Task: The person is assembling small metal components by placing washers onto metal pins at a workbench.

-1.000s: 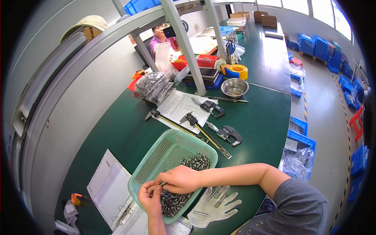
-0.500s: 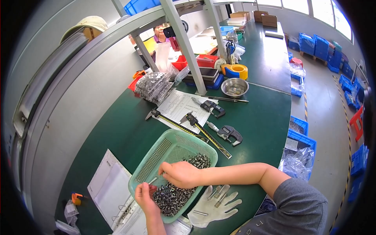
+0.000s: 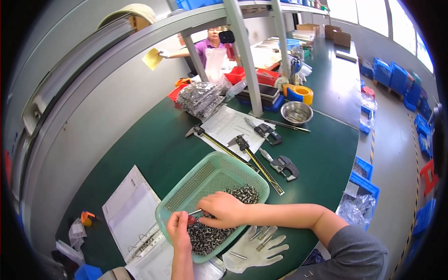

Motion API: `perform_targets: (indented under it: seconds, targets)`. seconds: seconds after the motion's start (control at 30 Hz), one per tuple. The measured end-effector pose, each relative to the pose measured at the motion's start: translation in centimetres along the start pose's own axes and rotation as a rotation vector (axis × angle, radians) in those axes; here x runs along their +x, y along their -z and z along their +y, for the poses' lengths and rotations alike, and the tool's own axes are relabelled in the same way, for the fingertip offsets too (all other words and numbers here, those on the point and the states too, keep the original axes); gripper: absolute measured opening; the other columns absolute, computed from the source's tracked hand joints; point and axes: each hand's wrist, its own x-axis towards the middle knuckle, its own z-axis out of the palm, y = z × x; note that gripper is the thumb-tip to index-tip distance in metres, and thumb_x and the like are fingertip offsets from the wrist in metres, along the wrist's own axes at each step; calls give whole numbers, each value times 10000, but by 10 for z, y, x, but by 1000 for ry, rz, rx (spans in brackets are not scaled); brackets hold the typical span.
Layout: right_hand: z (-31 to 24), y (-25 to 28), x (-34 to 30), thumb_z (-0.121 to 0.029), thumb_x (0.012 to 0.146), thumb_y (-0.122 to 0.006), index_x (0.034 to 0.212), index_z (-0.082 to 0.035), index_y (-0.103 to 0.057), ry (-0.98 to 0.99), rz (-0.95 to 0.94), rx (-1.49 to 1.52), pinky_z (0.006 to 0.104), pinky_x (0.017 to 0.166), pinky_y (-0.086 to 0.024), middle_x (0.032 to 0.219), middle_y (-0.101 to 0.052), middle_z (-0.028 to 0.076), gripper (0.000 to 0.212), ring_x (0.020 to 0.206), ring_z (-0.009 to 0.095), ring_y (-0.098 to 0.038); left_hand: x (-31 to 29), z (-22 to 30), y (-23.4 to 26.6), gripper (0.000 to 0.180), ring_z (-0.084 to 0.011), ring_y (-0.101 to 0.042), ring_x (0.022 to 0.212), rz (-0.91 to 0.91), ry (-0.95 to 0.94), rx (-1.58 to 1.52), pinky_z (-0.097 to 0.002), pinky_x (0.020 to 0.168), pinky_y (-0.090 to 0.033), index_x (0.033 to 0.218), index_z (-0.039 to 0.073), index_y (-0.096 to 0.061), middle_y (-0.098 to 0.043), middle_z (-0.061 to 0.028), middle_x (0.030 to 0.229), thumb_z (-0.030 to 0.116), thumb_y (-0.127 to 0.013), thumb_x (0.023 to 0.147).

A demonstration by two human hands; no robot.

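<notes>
The small metal parts (image 3: 212,228) lie heaped in the green mesh basket (image 3: 205,179) on the near tabletop (image 3: 154,149). The left hand (image 3: 178,229) pinches one thin pin-like part; the right hand (image 3: 224,210) rests curled on the heap, seemingly sorting. Next needs a careful pick, I think

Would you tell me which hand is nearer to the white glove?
Right. The right hand rests in the green basket just above the white glove; the left hand sits farther left.
</notes>
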Motion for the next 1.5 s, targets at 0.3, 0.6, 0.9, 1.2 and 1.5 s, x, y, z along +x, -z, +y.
perform_targets:
  seconds: [0.3,0.6,0.9,1.2,1.5]
  targets:
    - [-8,0,1,-197,839,-549,806,-45,-539,-11,-64,81,429,588,-429,700,-567,113,156,669,331,-561,-10,6,0,211,-103,-560,642,-42,67,20,-231,627,-456,770,16,-549,-589,-46,713,179,-537,904]
    - [-9,0,0,-169,846,-551,819,-38,-535,-75,-29,90,394,564,-448,691,-555,105,135,643,309,-560,-12,11,2,200,-216,-560,684,-135,-88,429,-314,640,-442,775,-15,-572,-571,-120,725,148,-523,880]
    - [-8,1,0,-144,842,-559,797,-36,-537,-55,15,83,376,527,-442,651,-534,107,119,579,306,-542,-28,29,12,211,-270,-508,843,-354,-411,1564,-396,829,-341,737,24,-646,-552,-94,735,218,-677,658]
    - [-10,2,1,-165,837,-565,790,-40,-544,-45,-21,75,384,502,-437,632,-530,103,135,566,301,-541,-30,23,13,70,-251,-526,746,-443,-406,1563,-387,788,-344,588,75,-635,-546,-88,685,107,-573,593]
    - [-8,-1,-1,-165,827,-571,776,-36,-548,-41,-51,70,385,514,-448,666,-556,102,140,601,302,-559,-20,34,13,89,-273,-548,739,-468,-347,1417,-379,718,-402,650,79,-638,-571,-81,694,164,-648,625]
